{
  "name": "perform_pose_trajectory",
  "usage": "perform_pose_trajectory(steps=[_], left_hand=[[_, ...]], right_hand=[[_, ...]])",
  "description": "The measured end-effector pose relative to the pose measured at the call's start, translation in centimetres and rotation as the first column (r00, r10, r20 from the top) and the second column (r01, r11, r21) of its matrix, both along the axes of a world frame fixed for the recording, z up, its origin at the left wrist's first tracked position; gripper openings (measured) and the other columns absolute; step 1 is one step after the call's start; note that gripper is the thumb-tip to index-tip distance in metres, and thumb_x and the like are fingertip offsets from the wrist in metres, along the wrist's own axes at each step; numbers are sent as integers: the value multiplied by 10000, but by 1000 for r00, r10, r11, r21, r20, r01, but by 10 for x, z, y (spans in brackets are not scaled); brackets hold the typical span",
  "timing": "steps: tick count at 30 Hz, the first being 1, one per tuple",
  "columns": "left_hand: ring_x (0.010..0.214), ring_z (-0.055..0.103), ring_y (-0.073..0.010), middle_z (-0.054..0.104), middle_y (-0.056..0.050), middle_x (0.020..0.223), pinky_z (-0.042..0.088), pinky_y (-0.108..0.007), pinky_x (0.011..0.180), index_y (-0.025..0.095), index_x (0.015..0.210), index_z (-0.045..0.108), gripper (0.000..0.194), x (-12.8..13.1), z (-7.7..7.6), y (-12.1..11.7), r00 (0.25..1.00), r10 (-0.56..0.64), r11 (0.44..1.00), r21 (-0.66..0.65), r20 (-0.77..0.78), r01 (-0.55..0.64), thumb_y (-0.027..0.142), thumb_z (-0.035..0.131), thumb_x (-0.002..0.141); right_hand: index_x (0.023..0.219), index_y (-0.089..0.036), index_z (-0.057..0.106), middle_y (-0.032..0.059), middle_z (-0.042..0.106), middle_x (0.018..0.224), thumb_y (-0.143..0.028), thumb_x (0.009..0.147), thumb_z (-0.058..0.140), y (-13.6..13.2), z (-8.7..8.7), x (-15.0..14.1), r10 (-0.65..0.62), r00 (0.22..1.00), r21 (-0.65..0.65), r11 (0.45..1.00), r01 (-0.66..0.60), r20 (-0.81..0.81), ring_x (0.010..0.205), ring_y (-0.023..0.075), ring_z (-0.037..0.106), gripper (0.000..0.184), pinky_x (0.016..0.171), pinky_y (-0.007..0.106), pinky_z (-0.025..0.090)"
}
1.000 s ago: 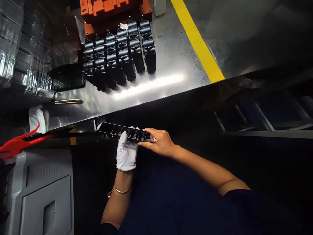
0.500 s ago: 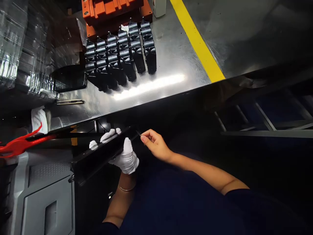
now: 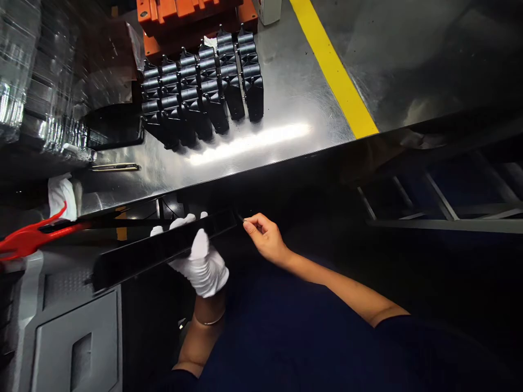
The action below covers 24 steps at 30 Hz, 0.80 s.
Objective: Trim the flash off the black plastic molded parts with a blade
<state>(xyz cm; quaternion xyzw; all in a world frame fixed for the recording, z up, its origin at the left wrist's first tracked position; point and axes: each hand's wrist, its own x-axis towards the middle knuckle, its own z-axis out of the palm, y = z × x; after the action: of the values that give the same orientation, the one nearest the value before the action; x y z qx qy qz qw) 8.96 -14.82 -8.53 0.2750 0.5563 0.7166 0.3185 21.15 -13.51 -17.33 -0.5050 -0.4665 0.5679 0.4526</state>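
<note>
A long black part (image 3: 134,262) was held by the gloved left hand (image 3: 199,269) in front of the near edge of the tabletop (image 3: 286,92), its left end lower in view than its right. The thumb was laid across the near face, and the other fingertips were seen spread along the far edge, so that the part was gripped between them. At the right end, a slender dark item (image 3: 240,217) was pinched between the thumb and forefinger of the bare right hand (image 3: 265,239); its kind, and whether the part was touched by it, could not be told. On the tabletop, six ribbed black pieces (image 3: 211,87) were lined up side by side, just in front of an orange block (image 3: 175,11). A yellow stripe (image 3: 335,71) was noted to their right. A slim tool (image 3: 115,167) was observed lying near the edge at left, with a white cloth (image 3: 62,198) and a red-handled tool (image 3: 30,242) beyond it. A grey bin (image 3: 77,337) was recorded below these.
</note>
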Motion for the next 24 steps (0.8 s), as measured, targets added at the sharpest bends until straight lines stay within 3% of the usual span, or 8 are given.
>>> perform_pose_trajectory(steps=[3,5,7,10,13,19,22,24], left_hand=[[1278,526,-187,626,104,1175,522,-429,1043,416,1118,609,383,-5,13,0,995,93,982,161,44,-99,184,656,817],[1240,564,-178,654,93,1137,528,-398,1036,391,1086,637,373,-7,15,1,992,93,989,104,87,-102,158,674,797],[1164,618,-181,678,76,1095,544,-390,1006,357,1055,650,344,-8,9,2,981,108,994,4,162,-110,162,698,776],[1134,637,-198,693,49,1085,549,-405,985,324,1057,648,337,-6,-3,3,966,104,992,-92,238,-84,195,724,755],[1163,619,-208,687,43,1103,540,-421,997,312,1052,654,354,-2,-8,2,961,95,994,-70,261,-79,195,752,732],[1049,629,-160,660,77,1061,545,-464,997,358,1055,664,426,0,1,-6,950,32,999,-25,309,-26,129,771,714],[964,636,-159,658,50,1024,569,-470,946,341,1099,653,440,-1,3,-11,914,-100,988,-68,394,138,209,784,701],[879,643,-152,657,32,969,592,-421,871,294,1077,654,411,-2,2,-11,880,-156,963,-131,448,238,289,790,689]], right_hand=[[701,-194,554,-54,457,534,-604,852,547,0,-13,15,-18,1000,-50,999,18,8,462,89,412,437,443,229,356],[762,-189,598,-31,532,585,-556,872,562,-1,-6,25,18,1000,-27,999,-17,16,503,99,475,385,475,237,397],[867,-193,665,8,639,699,-453,900,590,0,9,30,75,994,124,989,-84,77,610,122,569,273,566,261,465],[940,-207,708,40,720,809,-300,928,602,5,33,31,124,973,481,852,-205,195,727,144,634,141,691,301,521],[969,-199,715,37,720,768,-239,927,613,7,42,27,80,969,625,751,-212,232,693,139,627,117,670,299,534],[948,-190,742,40,712,746,-247,915,627,15,30,26,11,972,603,783,-155,236,679,138,637,132,651,291,541],[911,-182,757,62,723,792,-247,907,631,23,30,33,-43,970,539,837,-97,241,700,141,653,141,637,277,541],[917,-191,756,57,723,793,-245,907,629,24,36,39,-3,967,529,838,-137,255,698,140,651,139,640,277,541]])
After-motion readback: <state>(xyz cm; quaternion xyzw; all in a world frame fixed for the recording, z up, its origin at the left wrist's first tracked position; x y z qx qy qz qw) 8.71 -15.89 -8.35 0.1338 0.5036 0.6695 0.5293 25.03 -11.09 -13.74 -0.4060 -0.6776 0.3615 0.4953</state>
